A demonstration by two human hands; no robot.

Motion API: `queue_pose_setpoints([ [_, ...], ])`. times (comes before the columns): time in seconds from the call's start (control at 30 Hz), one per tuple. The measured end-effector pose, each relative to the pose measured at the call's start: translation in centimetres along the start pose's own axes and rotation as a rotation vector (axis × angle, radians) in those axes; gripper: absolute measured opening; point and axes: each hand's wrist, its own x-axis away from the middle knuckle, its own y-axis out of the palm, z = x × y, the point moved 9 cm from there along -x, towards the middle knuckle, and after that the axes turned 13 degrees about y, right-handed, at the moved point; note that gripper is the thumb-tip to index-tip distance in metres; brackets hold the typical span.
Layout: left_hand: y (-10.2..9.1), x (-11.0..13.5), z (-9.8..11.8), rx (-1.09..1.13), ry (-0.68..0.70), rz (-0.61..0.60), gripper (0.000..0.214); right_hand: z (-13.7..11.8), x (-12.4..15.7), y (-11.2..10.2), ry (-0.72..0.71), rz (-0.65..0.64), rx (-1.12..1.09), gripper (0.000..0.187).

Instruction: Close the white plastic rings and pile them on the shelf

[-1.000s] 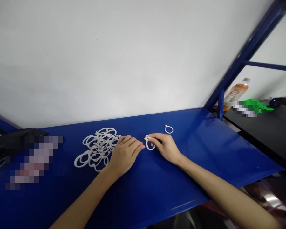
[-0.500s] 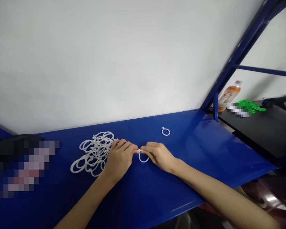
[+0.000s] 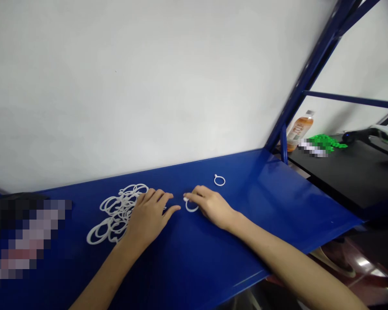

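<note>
My right hand [image 3: 211, 205] pinches a small white plastic ring [image 3: 190, 206] against the blue shelf [image 3: 278, 202]. My left hand [image 3: 148, 215] lies flat just left of it, fingers stretched out, its far side over the edge of a tangled pile of white rings [image 3: 116, 210]. One single white ring [image 3: 219, 180] lies apart on the shelf, behind and to the right of my right hand.
A white wall rises right behind the shelf. A blue slanted post [image 3: 307, 71] stands at the shelf's right end. Beyond it a black table [image 3: 352, 172] carries an orange drink bottle [image 3: 298, 130] and something green. A blurred dark object [image 3: 22, 232] sits at the left.
My left hand has let go of the ring and spread flat to the left. My right hand keeps the ring, now lower on the shelf. The view has shifted left.
</note>
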Motion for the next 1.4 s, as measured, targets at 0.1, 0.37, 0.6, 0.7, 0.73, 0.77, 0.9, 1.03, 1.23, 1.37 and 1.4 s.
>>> queue_pose_setpoints([
  [0.1, 0.8, 0.5, -1.3, -0.041, -0.078, -0.127, 0.036, 5.4, -0.8, -2.5, 0.315, 0.149, 0.026, 0.039],
  [0.37, 3.1, 1.1, -1.3, 0.077, -0.042, -0.225, 0.031, 15.4, -0.3, -3.1, 0.814, 0.188, -0.025, 0.017],
  [0.6, 0.6, 0.3, -0.8, 0.097, -0.003, 0.009, 0.031, 14.8, -0.3, -3.3, 0.791, 0.235, 0.084, 0.023],
  [0.7, -0.3, 0.1, -0.1, 0.087, 0.054, 0.083, 0.027, 12.6, -0.6, -4.5, 0.665, 0.319, 0.145, 0.023],
  [0.73, -0.5, 0.0, 0.2, 0.1, 0.072, 0.103, 0.025, 11.5, -0.7, -4.7, 0.602, 0.338, 0.123, 0.023],
  [0.77, -0.7, 0.0, 0.5, 0.12, 0.087, 0.121, 0.022, 10.3, -0.8, -4.7, 0.531, 0.343, 0.078, 0.023],
  [0.9, -1.4, -0.2, 1.6, 0.247, 0.117, 0.192, 0.016, 4.7, -0.7, -3.0, 0.212, 0.176, -0.167, 0.025],
  [1.03, -1.4, -0.2, 2.2, 0.342, 0.122, 0.222, 0.012, 0.3, 0.2, -0.9, 0.037, -0.019, -0.29, 0.048],
  [1.23, -1.0, 0.0, 2.4, 0.327, 0.126, 0.257, 0.01, -1.1, 0.5, 0.1, -0.006, -0.111, -0.392, 0.066],
  [1.37, -1.5, 0.1, 2.2, 0.267, 0.082, 0.296, 0.016, -0.7, 0.4, 0.0, 0.006, -0.07, -0.429, 0.029],
  [1.4, -1.5, 0.1, 2.1, 0.258, 0.07, 0.295, 0.018, -0.6, 0.3, 0.0, 0.011, -0.061, -0.434, 0.019],
])
